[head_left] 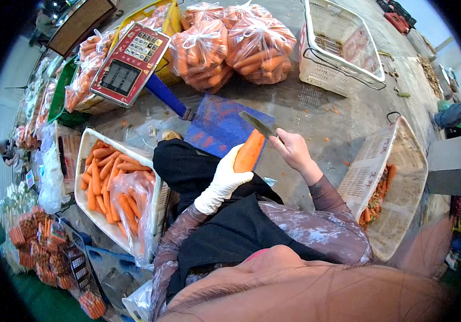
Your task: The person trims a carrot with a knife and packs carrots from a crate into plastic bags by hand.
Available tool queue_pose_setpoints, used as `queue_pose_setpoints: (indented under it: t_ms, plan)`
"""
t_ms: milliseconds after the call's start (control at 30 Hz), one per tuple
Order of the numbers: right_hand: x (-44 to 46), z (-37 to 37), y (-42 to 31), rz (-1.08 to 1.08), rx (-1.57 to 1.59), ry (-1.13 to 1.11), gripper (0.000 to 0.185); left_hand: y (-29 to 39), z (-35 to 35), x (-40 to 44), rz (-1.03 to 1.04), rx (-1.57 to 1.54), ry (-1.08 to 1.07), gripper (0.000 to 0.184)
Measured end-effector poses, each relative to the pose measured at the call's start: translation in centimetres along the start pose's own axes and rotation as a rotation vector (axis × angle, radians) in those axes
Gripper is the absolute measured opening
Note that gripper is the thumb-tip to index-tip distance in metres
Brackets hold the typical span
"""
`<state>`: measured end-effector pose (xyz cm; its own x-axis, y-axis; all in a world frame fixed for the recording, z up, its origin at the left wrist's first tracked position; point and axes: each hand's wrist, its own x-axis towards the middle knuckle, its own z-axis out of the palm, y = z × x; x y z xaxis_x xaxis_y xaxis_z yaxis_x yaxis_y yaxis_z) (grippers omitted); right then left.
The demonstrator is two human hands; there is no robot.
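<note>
My left hand [225,177], in a white glove, is wrapped round a thick carrot [250,152] held up at a slant over my lap. In my bare right hand [293,152] is a knife [259,124], its blade lying across the carrot's upper end; whether it cuts in or only touches, I cannot tell. Beneath and beyond them spreads the blue platform of a floor scale [215,127], smeared with orange bits. To my left stands a white crate [87,155] of loose carrots [103,177], with a clear plastic bag [128,201] partly over them.
The scale's red display [130,64] rises on a blue post. Tied bags of carrots [260,48] stand ahead, beside a white crate [321,75]. On my right a tilted crate [372,161] holds carrot scraps [383,193]. Another person's leg [456,115] shows at far right.
</note>
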<state>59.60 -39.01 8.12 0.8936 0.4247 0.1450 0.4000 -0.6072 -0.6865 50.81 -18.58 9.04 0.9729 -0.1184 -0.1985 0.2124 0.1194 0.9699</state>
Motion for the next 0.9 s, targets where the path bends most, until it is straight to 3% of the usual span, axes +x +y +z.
queue_pose_setpoints:
  t_ms: [267,400,533,900]
  plan:
    - [-1.1,1.1,-0.8,-0.046,0.013,-0.118,0.035,-1.1,-0.1,0.4,-0.031,0.031,0.019,0.070]
    - [-0.5,0.2,0.2,0.038,0.028,-0.005,0.035,-0.6,0.0,0.2,-0.019,0.006,-0.003,0.071]
    - [-0.1,-0.3,0.3,-0.033,-0.073,0.033,0.034,-0.3,0.0,0.2,-0.043,0.015,-0.005,0.071]
    - [-1.0,1.0,-0.5,-0.016,0.001,-0.081,0.034,-1.2,-0.4,0.1,-0.032,0.048,0.007,0.070]
